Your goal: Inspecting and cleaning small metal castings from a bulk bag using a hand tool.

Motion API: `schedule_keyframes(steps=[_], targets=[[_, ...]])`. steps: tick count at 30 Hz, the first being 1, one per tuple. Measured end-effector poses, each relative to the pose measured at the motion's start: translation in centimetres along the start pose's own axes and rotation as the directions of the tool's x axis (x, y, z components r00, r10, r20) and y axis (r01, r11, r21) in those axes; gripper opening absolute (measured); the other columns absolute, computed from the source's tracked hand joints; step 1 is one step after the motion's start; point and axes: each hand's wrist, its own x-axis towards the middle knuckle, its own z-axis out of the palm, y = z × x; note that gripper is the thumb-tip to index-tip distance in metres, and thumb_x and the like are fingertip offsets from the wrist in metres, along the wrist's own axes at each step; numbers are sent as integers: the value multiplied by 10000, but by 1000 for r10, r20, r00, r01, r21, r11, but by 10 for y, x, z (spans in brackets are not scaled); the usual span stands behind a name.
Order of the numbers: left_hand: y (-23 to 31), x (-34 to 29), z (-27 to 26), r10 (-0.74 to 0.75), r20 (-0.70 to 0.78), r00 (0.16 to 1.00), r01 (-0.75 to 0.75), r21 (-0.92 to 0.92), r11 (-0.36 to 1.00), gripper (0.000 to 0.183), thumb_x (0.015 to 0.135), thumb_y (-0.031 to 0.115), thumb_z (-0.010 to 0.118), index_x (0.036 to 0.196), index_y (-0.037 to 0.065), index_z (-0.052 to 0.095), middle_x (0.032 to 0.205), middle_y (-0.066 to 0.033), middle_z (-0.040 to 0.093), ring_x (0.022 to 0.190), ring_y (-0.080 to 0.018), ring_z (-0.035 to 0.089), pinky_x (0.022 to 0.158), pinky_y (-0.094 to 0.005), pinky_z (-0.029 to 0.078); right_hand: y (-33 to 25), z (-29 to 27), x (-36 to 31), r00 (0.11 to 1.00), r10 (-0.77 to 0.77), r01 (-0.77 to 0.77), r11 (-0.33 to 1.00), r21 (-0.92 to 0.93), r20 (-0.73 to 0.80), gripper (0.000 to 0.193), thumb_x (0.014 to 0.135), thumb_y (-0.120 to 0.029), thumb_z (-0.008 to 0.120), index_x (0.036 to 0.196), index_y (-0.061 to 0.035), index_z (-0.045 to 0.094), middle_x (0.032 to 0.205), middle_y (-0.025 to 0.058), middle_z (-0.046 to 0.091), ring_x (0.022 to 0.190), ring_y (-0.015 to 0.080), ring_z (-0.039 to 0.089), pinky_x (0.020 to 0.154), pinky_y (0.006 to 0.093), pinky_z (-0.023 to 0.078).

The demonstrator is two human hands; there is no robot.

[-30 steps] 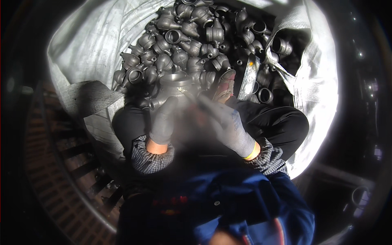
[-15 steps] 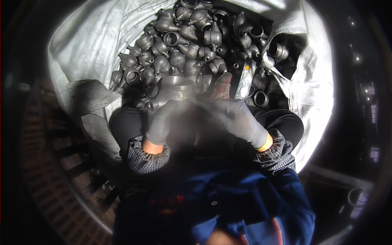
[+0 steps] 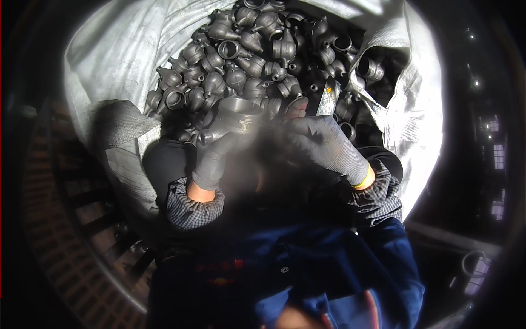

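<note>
My left hand, in a grey knit glove, is closed on the lower side of a grey metal pipe fitting. The fitting's wide round mouth faces up, and a smaller side outlet points left. To its right, my gloved right hand has curled fingers. A dark blur covers the space between that hand and the fitting, so what the fingers hold cannot be made out. Just beyond the right hand, a flat metal strip with an orange spot leans up, beside a reddish object that is partly hidden.
Many similar grey castings lie heaped beyond my hands inside a large white woven sack. A loose sack strap folds over at the left. My dark-clad knees flank the work. A slatted brown surface shows outside, lower left.
My right hand has shifted slightly up and right, away from the fitting, covering more of the metal strip. My left hand still holds the fitting in nearly the same place.
</note>
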Motion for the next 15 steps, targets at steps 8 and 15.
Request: schedule_keyframes(steps=[8, 15], targets=[[4, 0, 1, -3, 32, 999, 2, 35, 999, 424, 813, 230, 650, 1139, -26, 563, 1023, -85, 627, 875, -146, 604, 772, -277, 494, 2, 19, -11, 998, -61, 57, 941, -333, -2, 264, 801, -132, 617, 1065, -122, 613, 827, 111, 625, 775, 298, 632, 643, 382, 504], [1, -1, 1, -51, 20, 998, 52, -18, 999, 411, 825, 212, 635, 1146, -30, 553, 1032, -92, 620, 888, -156, 604, 778, -283, 496, 8, 28, -13, 998, -50, 37, 926, -375, -25, 320, 810, -164, 606, 1129, -177, 605, 885, 60, 623, 787, 264, 627, 647, 365, 510]])
